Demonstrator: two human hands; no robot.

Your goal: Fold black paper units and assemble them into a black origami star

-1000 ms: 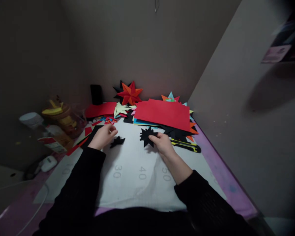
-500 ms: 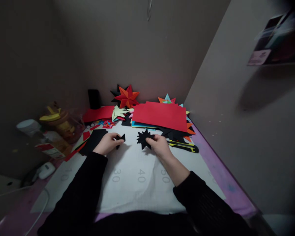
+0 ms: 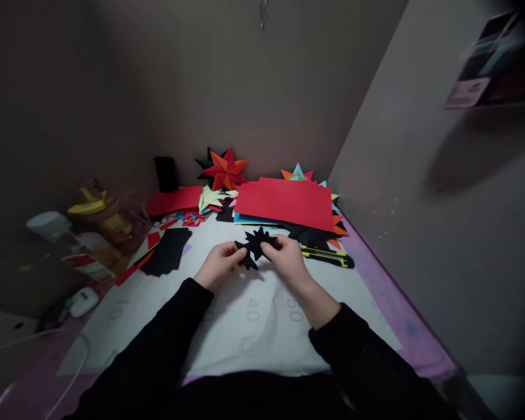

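Observation:
Between finger and thumb, my left hand (image 3: 221, 262) pinches a small pointed piece of folded black paper (image 3: 249, 261). My right hand (image 3: 287, 256) grips a spiky black paper star (image 3: 258, 240) with many points. Both are held just above the white numbered sheet, and the folded piece meets or overlaps the star's lower left side; I cannot tell whether they are joined. To the left lies a stack of black paper pieces (image 3: 168, 251). A yellow and black utility knife (image 3: 330, 256) rests right of my right hand.
Red paper sheets (image 3: 284, 201) lie at the back over other coloured paper. An orange and red folded star (image 3: 226, 169) leans against the wall. On the left stand a yellow-lidded cup (image 3: 98, 210) and a white-capped bottle (image 3: 50, 224). A white cable (image 3: 86, 353) runs along the front left.
My left hand has moved right with its folded black piece, from beside the black stack to the star. My right hand keeps the star in nearly the same place.

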